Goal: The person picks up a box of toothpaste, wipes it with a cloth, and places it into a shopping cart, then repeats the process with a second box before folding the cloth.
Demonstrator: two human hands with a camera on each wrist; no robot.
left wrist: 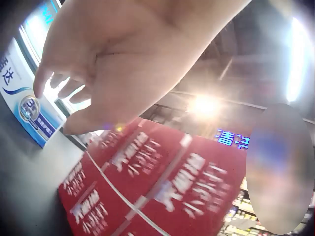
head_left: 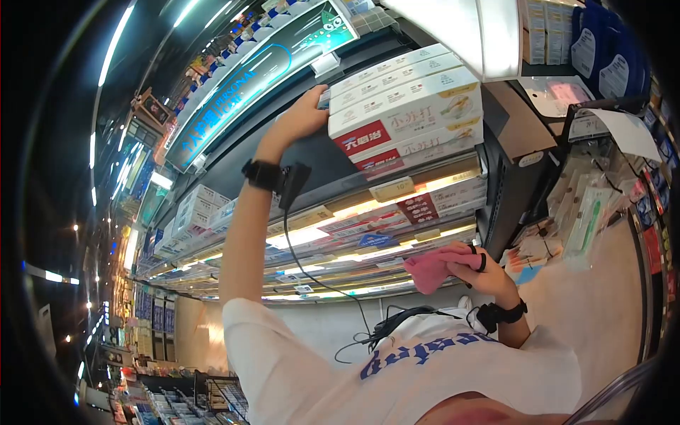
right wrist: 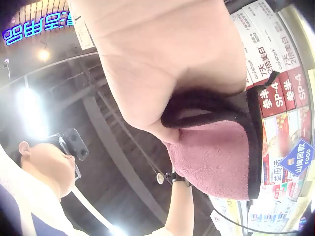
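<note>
My left hand [head_left: 303, 117] reaches over the upper shelf to the far end of a stack of white and red toothpaste boxes [head_left: 404, 106]. In the left wrist view its loosely bent fingers and thumb [left wrist: 78, 122] come between a white and blue box [left wrist: 34, 105] and the red ends of the stacked boxes [left wrist: 152, 172]. Nothing shows between those fingers. Lower down, in front of the shelves, my right hand [head_left: 489, 278] grips a pink cloth [head_left: 431, 269] with black edging. The cloth [right wrist: 211, 157] bulges below the fingers in the right wrist view.
Price tags [head_left: 392, 189] line the shelf edge, with lit rows of boxed goods [head_left: 439, 205] below. More white boxes [head_left: 195, 212] stand farther left. A cable [head_left: 301, 265] hangs from the left wrist. At right are hanging packets [head_left: 588, 212] and blue bottles [head_left: 602, 53].
</note>
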